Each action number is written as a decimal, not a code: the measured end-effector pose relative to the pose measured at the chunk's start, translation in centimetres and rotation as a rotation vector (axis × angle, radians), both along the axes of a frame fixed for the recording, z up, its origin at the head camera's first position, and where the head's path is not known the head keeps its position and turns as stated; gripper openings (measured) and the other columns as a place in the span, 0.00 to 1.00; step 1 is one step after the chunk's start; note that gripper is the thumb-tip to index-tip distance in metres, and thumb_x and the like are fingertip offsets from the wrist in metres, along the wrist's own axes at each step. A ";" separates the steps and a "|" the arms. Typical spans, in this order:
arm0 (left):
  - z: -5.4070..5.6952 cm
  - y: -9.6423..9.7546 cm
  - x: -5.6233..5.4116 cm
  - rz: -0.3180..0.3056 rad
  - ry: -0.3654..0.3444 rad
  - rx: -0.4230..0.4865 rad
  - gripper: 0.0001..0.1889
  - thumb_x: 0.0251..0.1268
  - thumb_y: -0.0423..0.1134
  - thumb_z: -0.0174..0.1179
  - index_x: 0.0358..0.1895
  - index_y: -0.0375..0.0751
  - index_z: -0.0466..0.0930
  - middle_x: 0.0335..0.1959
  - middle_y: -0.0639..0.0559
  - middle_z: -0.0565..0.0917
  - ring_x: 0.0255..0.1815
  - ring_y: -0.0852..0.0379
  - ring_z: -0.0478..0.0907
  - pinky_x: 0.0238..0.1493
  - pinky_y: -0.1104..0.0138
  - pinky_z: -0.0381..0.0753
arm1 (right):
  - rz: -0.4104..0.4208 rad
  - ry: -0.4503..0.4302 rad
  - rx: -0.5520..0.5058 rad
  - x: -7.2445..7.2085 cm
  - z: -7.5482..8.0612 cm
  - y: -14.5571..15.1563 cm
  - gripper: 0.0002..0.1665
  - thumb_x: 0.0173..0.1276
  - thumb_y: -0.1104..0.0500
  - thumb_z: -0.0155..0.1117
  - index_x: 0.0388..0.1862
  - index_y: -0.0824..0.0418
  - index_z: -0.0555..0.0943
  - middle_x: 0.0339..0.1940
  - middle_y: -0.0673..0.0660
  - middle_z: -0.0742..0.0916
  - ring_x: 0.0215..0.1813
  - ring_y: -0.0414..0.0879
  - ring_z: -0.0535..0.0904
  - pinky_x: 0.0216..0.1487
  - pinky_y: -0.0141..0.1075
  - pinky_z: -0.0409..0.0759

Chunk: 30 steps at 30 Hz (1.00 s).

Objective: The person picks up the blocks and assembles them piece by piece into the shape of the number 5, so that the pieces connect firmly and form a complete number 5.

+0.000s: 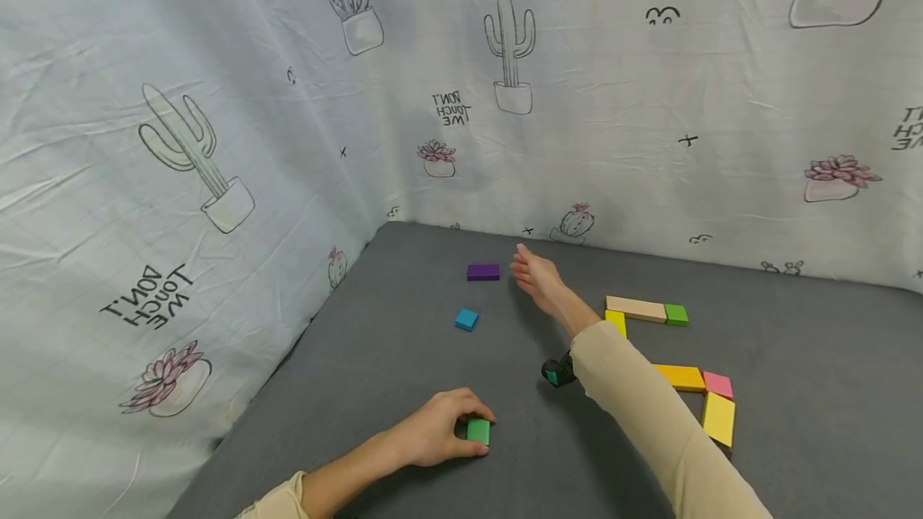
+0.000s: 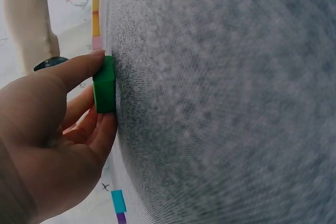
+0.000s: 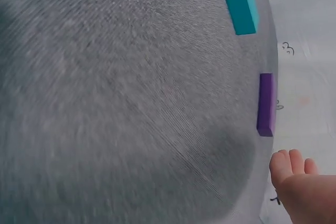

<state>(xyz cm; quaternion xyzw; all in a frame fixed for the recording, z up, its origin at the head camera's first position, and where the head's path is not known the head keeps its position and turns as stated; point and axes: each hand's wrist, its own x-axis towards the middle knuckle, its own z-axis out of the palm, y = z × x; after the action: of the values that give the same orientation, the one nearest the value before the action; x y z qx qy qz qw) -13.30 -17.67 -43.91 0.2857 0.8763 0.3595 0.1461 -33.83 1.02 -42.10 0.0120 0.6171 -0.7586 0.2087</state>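
Between thumb and fingers my left hand (image 1: 441,428) pinches a green block (image 1: 479,431) down at the grey cloth surface; the left wrist view shows the same green block (image 2: 104,87) gripped at its two ends. My right hand (image 1: 539,280) is held above the surface farther back, fingers extended and nothing in them. Just left of its fingertips lies a purple block (image 1: 483,272). A small blue block (image 1: 466,319) rests nearer, between the two hands. In the right wrist view, the fingers (image 3: 294,163) appear close to the purple block (image 3: 266,104).
Right of my right forearm, blocks lie end to end in a bent line: a beige block (image 1: 636,308), a bright green one (image 1: 676,315), yellow ones (image 1: 718,418) and a pink one (image 1: 717,384). The sleeve covers part of it. A cactus-print curtain (image 1: 613,102) borders the back and left.
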 end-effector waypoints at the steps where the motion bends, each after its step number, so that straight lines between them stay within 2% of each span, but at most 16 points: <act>1: 0.0 0.0 0.0 -0.003 0.003 0.003 0.15 0.59 0.40 0.68 0.49 0.43 0.81 0.42 0.59 0.76 0.38 0.69 0.71 0.38 0.74 0.74 | 0.005 -0.007 -0.009 0.0 -0.1 -0.2 0.35 0.79 0.47 0.42 0.74 0.69 0.54 0.72 0.66 0.62 0.72 0.55 0.56 0.69 0.41 0.56; 5: 0.0 -0.1 -0.1 -0.006 0.008 0.008 0.15 0.59 0.40 0.68 0.50 0.43 0.81 0.41 0.59 0.76 0.38 0.69 0.71 0.38 0.74 0.74 | 0.023 -0.004 -0.031 -0.1 -0.8 -1.1 0.36 0.79 0.47 0.41 0.75 0.68 0.52 0.74 0.65 0.59 0.74 0.55 0.53 0.69 0.41 0.54; 12: -0.4 -0.3 -0.2 -0.013 0.019 0.002 0.16 0.60 0.42 0.67 0.50 0.44 0.81 0.42 0.61 0.76 0.39 0.70 0.71 0.39 0.74 0.74 | 0.005 -0.018 -0.105 -0.8 -2.4 -2.2 0.35 0.80 0.48 0.40 0.75 0.67 0.50 0.74 0.64 0.58 0.74 0.54 0.51 0.69 0.39 0.53; 17: -0.5 -0.3 -0.3 -0.019 0.028 -0.001 0.16 0.60 0.41 0.67 0.50 0.43 0.81 0.42 0.60 0.76 0.40 0.70 0.71 0.40 0.75 0.74 | 0.000 -0.018 -0.124 -1.2 -2.6 -2.3 0.35 0.80 0.49 0.39 0.75 0.67 0.49 0.75 0.63 0.56 0.75 0.53 0.48 0.70 0.39 0.52; 30: -0.6 -0.4 -0.2 -0.030 0.045 0.010 0.16 0.59 0.41 0.68 0.50 0.44 0.81 0.42 0.61 0.76 0.39 0.70 0.71 0.39 0.75 0.73 | 0.064 0.011 -0.017 -2.6 -2.4 -2.5 0.34 0.80 0.49 0.38 0.76 0.66 0.48 0.76 0.62 0.54 0.75 0.53 0.46 0.70 0.41 0.52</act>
<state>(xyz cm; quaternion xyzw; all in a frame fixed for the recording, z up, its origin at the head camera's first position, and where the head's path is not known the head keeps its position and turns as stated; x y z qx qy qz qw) -13.46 -18.06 -44.55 0.3075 0.8732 0.3550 0.1301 -36.48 -1.51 -44.52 -0.0136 0.6119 -0.7568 0.2294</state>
